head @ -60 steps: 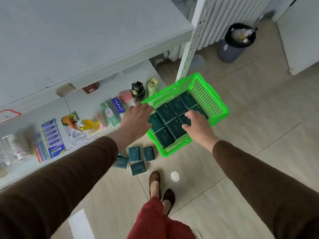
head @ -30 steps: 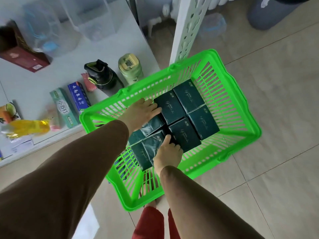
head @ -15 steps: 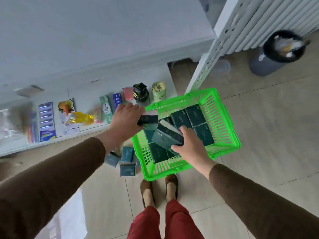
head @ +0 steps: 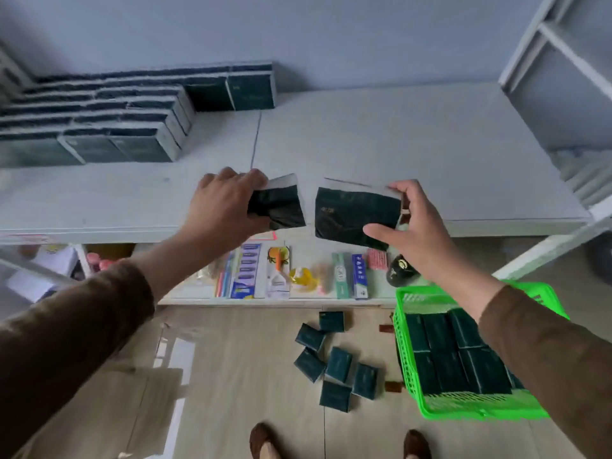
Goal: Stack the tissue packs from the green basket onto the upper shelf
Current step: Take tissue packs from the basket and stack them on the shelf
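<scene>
Your left hand (head: 221,207) grips one dark green tissue pack (head: 280,207), fingers curled over its top edge and thumb under it. Your right hand (head: 415,231) pinches a second, larger-looking pack (head: 351,213) between thumb and fingers at its right end. The two packs sit side by side with a narrow gap between them, both held in the air over the front edge of the upper shelf (head: 397,144); neither one touches the shelf.

At the back left of that shelf stands the stack of packs (head: 99,127), built in stepped rows against the wall, with two more packs (head: 231,91) at its right end.

Below your right forearm the green basket (head: 463,409) sits on the floor (head: 231,376), with dark packs lying flat in it. Just left of the basket, a loose cluster of packs (head: 334,362) lies scattered on the floor.

Under the upper shelf, the lower shelf (head: 298,298) carries small goods: toothpaste boxes (head: 351,276), a blue card of items (head: 245,276) and a yellow object (head: 303,278). Your shoes (head: 265,442) show at the bottom edge.
</scene>
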A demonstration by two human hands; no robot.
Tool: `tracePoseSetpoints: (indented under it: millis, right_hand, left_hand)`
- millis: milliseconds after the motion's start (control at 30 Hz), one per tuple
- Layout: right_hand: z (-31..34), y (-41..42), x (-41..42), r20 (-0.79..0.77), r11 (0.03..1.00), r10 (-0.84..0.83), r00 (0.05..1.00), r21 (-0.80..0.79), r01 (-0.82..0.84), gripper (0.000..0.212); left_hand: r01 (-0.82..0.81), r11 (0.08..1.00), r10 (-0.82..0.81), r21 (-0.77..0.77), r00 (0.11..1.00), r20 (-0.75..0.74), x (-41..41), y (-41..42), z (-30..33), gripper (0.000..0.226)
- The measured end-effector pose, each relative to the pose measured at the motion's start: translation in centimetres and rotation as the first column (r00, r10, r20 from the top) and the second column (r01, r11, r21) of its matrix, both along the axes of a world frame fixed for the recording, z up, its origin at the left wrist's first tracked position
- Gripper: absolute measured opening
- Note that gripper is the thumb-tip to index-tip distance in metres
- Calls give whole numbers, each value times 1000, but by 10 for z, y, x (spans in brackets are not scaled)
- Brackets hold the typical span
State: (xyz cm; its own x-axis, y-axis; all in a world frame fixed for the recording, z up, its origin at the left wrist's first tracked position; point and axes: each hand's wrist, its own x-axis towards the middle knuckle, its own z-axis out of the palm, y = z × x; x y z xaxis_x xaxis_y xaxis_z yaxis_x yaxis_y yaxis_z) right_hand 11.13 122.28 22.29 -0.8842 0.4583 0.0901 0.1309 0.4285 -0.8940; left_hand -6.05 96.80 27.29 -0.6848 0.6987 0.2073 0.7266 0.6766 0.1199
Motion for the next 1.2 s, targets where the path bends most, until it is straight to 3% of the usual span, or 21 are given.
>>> tracePoseSetpoints:
  millis: [333, 633, 833, 1200]
  right_hand:
    - [20, -79, -170, -71, 998, -67, 995, -2, 67, 61]
    - [10, -43, -295, -45, 989, -137, 990, 59, 139, 58]
    - [-14, -13, -392, 95, 984, -95, 991, 160, 79, 63]
    - [-50, 4, -489, 186, 977, -33, 982, 211, -7, 57]
  left_hand:
    - [14, 999, -17, -48, 999, -46, -177, -68, 16, 51]
    - [96, 992, -106, -82, 986, -128, -312, -11, 1, 51]
    - [66, 974, -92, -216, 990, -111, -390, 22, -23, 50]
    - [66, 943, -102, -327, 990, -94, -456, 33, -45, 57]
